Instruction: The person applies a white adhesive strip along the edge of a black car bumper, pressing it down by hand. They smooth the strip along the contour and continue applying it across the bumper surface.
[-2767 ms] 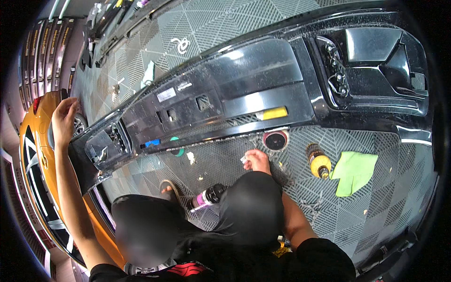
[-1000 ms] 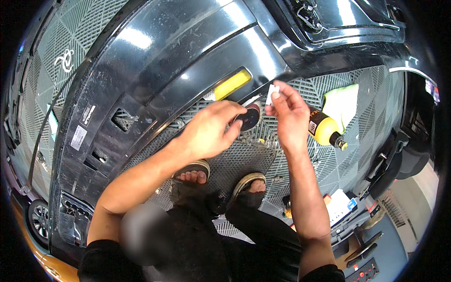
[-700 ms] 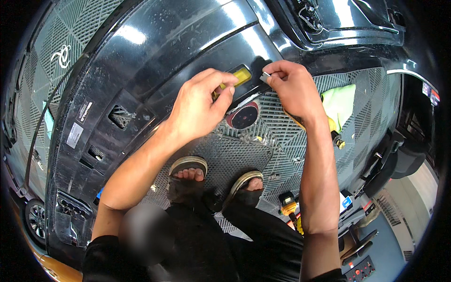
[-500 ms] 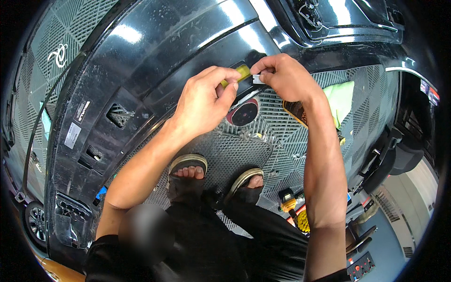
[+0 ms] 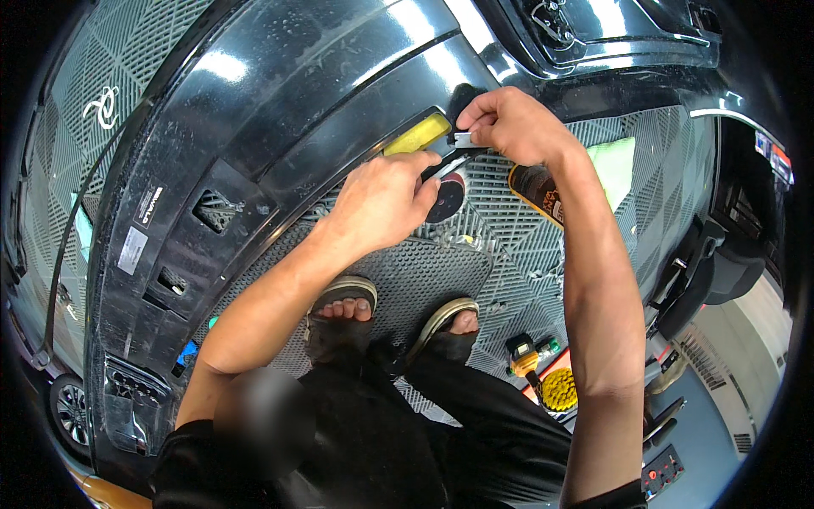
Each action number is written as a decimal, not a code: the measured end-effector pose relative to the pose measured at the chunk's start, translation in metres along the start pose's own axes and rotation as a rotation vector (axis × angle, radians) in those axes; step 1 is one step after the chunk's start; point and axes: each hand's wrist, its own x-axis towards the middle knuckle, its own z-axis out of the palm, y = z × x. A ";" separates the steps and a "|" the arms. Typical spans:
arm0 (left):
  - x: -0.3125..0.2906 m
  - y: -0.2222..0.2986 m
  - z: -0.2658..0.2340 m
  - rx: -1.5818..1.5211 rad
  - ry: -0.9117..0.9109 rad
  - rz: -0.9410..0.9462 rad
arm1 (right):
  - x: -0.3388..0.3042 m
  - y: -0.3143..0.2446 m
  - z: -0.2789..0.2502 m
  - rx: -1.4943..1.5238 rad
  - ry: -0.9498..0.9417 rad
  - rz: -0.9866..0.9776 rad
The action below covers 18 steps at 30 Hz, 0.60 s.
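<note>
A long black car body panel (image 5: 322, 93) with a glossy surface lies across the view ahead of me. On it, near its close edge, a translucent yellow strip-shaped piece (image 5: 420, 134) lies in a narrow recess. My left hand (image 5: 381, 199) is just below the yellow piece, at the panel's edge; index finger and thumb are apart and nothing shows between them, while the other fingers are partly hidden. Between the thumb and fingertips of my right hand (image 5: 521, 127) is a small flat silver-grey piece (image 5: 463, 139), held at the right end of the recess.
Below the panel are a round black-and-red pad (image 5: 447, 199), a dark bottle with orange print (image 5: 534, 193) and a pale green cloth (image 5: 612, 170). A yellow power tool (image 5: 524, 356) and yellow round brush (image 5: 560, 388) are near my right forearm. A ribbed black mat (image 5: 407, 276) lies underfoot.
My left hand has let go of the yellow piece and shifted slightly down. More of that piece now shows in the recess. My right hand still pinches the silver-grey piece, slightly higher up.
</note>
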 end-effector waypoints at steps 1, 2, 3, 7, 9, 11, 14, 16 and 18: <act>0.000 -0.002 0.000 0.009 0.001 0.014 | -0.003 -0.001 0.001 0.004 0.031 -0.002; -0.001 -0.003 0.001 0.019 0.003 0.027 | -0.008 -0.002 0.002 0.007 0.062 -0.004; -0.001 -0.003 0.000 0.025 -0.011 0.021 | -0.012 -0.002 0.002 0.009 0.097 -0.003; -0.001 -0.002 -0.002 0.029 -0.029 0.028 | -0.011 0.000 0.003 -0.044 0.089 -0.043; 0.001 -0.002 -0.001 0.020 0.003 0.050 | -0.010 -0.001 0.002 -0.014 0.066 -0.019; 0.004 -0.001 0.000 0.012 0.060 0.077 | -0.005 -0.003 0.006 0.004 0.047 -0.012; 0.007 -0.006 0.002 0.026 0.149 0.147 | 0.000 -0.004 0.011 0.009 0.032 -0.011; 0.008 -0.003 0.002 -0.011 0.060 0.057 | 0.001 -0.005 0.013 0.017 0.016 0.007; 0.009 0.002 0.003 -0.007 0.006 0.002 | 0.001 -0.007 0.011 0.002 -0.004 0.011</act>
